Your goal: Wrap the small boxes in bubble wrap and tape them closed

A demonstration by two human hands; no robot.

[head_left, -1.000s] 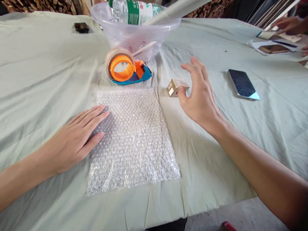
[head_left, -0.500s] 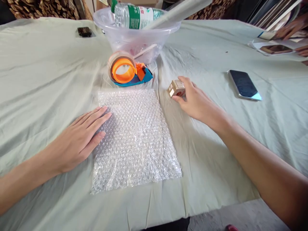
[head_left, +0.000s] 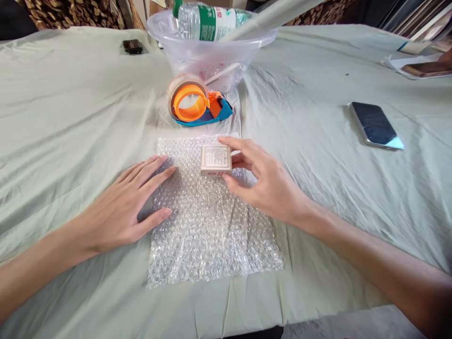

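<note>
A sheet of clear bubble wrap [head_left: 215,235] lies flat on the cloth-covered table. My left hand [head_left: 130,202] rests on its left edge, fingers stretched out and apart. Over the upper part of the sheet, my right hand [head_left: 261,179] grips a small cardboard box [head_left: 216,159] between thumb and fingers at its right end. The box shows a printed pale face upward; whether it touches the wrap I cannot tell. Just beyond the sheet stands a tape dispenser [head_left: 201,106], orange and blue, with a roll of clear tape.
Behind the dispenser is a translucent plastic basin [head_left: 212,56] holding a water bottle [head_left: 212,22] and a long pale roll [head_left: 271,19]. A phone [head_left: 376,123] lies at right, a small black object [head_left: 133,46] at far left. Another person's hand [head_left: 447,56] shows at the right edge.
My right hand has carried the small box leftward from the cloth to over the bubble wrap, turning it. My left hand stays on the sheet, its thumb spread wider. The view has shifted slightly.
</note>
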